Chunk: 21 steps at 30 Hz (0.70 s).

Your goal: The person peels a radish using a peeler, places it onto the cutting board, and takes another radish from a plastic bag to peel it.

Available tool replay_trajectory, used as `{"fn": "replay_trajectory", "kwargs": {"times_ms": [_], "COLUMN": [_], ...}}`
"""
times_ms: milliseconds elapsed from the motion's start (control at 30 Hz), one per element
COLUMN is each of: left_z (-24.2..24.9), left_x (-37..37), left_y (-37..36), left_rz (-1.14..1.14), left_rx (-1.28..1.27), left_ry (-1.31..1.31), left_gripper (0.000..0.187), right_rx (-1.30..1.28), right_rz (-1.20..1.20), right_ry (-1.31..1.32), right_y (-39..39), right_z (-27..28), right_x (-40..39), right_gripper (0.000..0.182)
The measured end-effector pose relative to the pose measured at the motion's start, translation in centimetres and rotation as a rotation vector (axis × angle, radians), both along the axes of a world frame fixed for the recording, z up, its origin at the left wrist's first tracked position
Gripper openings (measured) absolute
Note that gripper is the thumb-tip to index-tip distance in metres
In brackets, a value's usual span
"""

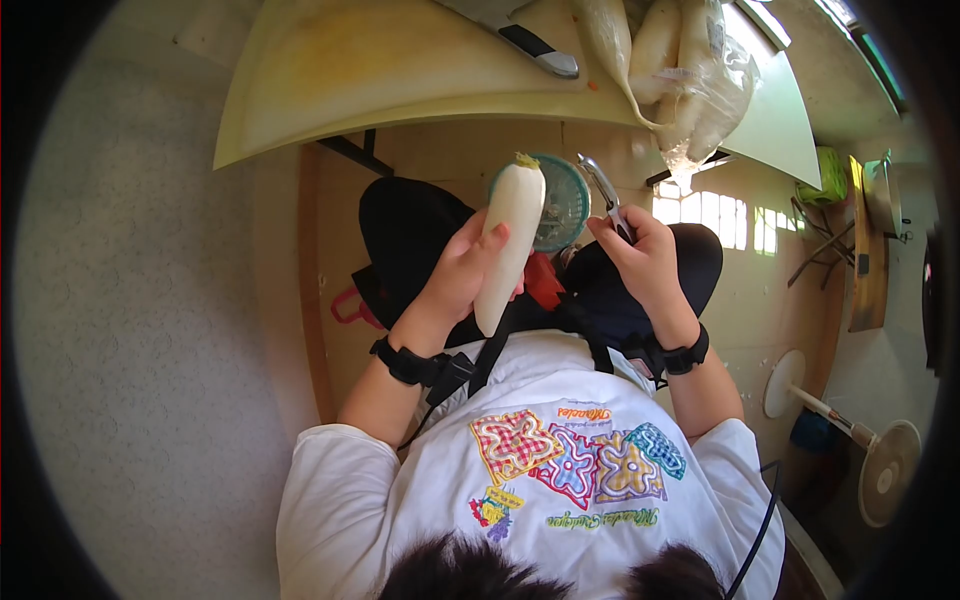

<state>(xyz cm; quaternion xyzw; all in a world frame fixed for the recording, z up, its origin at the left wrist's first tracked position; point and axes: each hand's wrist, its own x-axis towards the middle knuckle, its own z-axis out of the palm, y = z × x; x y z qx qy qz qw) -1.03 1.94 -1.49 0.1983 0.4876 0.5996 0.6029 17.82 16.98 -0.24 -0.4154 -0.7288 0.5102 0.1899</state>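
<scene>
A long white radish (515,215) is gripped in my left hand (468,262), tilted a little, its greenish stem end pointing away from me. My right hand (642,250) is closed around the handle of a peeler (602,185), whose metal head points up and to the left. The peeler and the radish are apart. Under them, on the floor between my knees, stands a round teal-rimmed basin (575,205), partly hidden by the radish.
On the table (400,80) ahead lie a black-handled knife (540,50) and several white radishes (655,50), some in a clear plastic bag (705,95) hanging over the edge. A fan (888,470) stands at right; a folding table (868,250) leans by the wall.
</scene>
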Motion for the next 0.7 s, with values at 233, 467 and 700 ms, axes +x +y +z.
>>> {"fn": "replay_trajectory", "kwargs": {"times_ms": [233, 467, 700], "left_z": [2.2, 2.2, 1.3], "left_x": [-1.2, -0.2, 0.2], "left_y": [1.3, 2.4, 2.4], "left_rz": [0.006, -0.156, -0.135], "left_rx": [0.236, 0.305, 0.307], "left_ry": [-0.077, -0.229, -0.300], "left_gripper": [0.083, 0.090, 0.063], "right_rx": [-0.223, -0.488, -0.499], "right_rz": [0.012, 0.052, 0.050], "right_ry": [0.094, 0.200, 0.194], "right_y": [-0.4, -0.4, -0.5], "right_z": [0.0, 0.1, 0.4], "right_x": [0.1, 0.5, 0.5], "right_gripper": [0.016, 0.012, 0.013]}}
